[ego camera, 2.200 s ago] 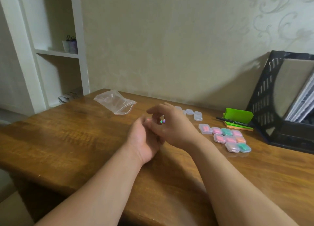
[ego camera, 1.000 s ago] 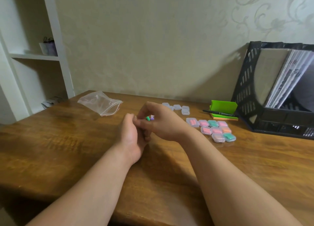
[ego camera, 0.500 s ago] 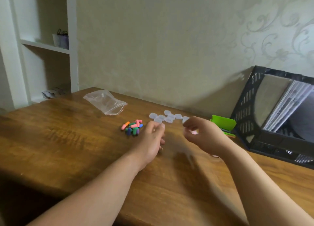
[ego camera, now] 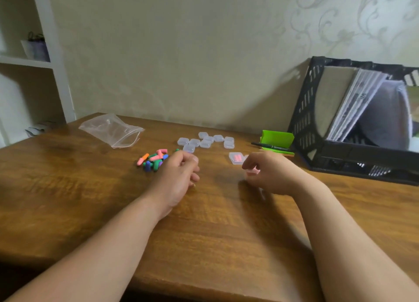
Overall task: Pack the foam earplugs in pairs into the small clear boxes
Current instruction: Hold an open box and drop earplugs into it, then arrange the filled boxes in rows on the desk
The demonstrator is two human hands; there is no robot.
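The left hand point(ego camera: 179, 177) lay curled and the right hand point(ego camera: 272, 172) arched over a pink-filled box point(ego camera: 252, 171); whether either grip held anything could not be told. The loose earplugs point(ego camera: 154, 159) sat jumbled just left of the left hand, their long axes pointing many ways, with the empty boxes point(ego camera: 206, 141) behind. Bench point(ego camera: 215, 233) wood lay open between the hands and toward the near edge. A second earlier the hands had been together.
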